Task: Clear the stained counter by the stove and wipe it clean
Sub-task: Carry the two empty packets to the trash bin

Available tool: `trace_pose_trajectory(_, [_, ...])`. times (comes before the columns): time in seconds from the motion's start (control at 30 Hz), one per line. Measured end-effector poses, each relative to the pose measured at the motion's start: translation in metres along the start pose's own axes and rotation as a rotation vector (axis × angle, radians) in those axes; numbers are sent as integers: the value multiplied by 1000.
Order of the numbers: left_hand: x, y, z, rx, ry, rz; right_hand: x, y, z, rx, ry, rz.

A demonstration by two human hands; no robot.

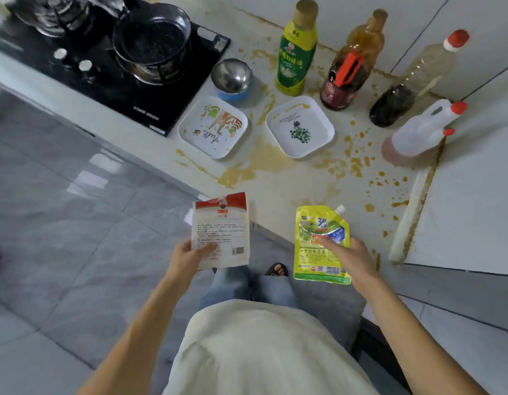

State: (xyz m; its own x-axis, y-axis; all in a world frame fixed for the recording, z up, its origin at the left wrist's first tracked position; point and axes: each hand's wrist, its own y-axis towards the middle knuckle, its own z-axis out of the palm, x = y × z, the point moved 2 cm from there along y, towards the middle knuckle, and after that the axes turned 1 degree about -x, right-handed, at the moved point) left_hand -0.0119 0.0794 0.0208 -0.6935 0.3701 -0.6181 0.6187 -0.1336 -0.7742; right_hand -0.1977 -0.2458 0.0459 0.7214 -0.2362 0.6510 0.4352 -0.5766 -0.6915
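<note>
Counter (278, 192): plates, bottles obstruct; brown stains throughout. L hand (187, 256) grips red-white packet (221, 229); R hand (351, 258) grips yellow spout pouch (318, 252).

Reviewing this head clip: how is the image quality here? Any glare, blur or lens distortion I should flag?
Head view: wide-angle bending shows in the counter edge and leaning bottles; window glare on the floor tiles; the stove and pot are soft at the top corner; print on the white packet in the left hand and the yellow pouch in the right hand is unreadable; lighting even, shadows faint.
</note>
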Motion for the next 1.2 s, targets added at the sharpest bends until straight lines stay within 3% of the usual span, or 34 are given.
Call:
trace_pose_trajectory(0.3, [118,-43,-131,-307,-345,-138,77,-8,166,299,-325,-203])
trace_pose_trajectory(0.57, [189,-65,-224,-462,-560,-249,103,-31,308,421,-571,-274])
trace_pose_trajectory(0.93, [144,-15,-327,-550,-707,-168,167,0,395,397,-809,-314])
trace_pose_trajectory(1.2, [112,29,-409,-667,-795,-204,236,18,559,540,-915,-353])
